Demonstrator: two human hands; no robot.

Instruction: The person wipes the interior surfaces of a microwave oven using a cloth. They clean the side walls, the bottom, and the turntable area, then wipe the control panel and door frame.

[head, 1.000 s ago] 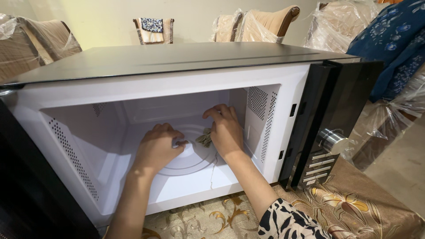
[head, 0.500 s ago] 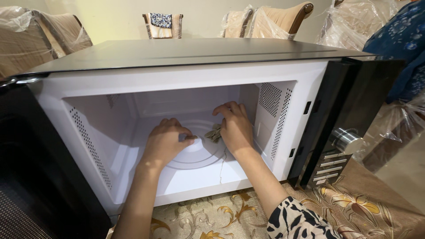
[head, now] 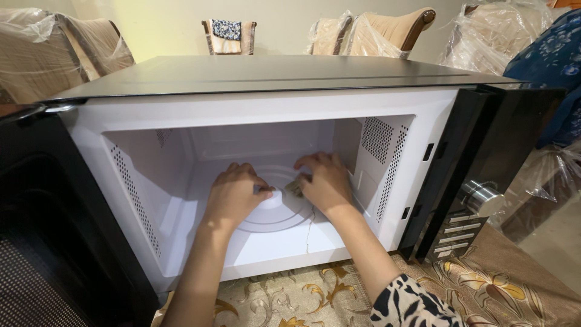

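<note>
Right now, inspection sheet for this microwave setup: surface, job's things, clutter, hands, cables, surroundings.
Surface: patterned gold-brown cloth under the microwave.
Job's things: microwave door swung open at left; white cavity floor shows a crack near the front; small greenish-grey cloth at the raised centre ring.
Clutter: nothing seen.
Hands: left hand curled on the floor ring; right hand pressing on the cloth.
Cables: nothing seen.
Surroundings: plastic-wrapped chairs behind; blue floral fabric at right.
</note>
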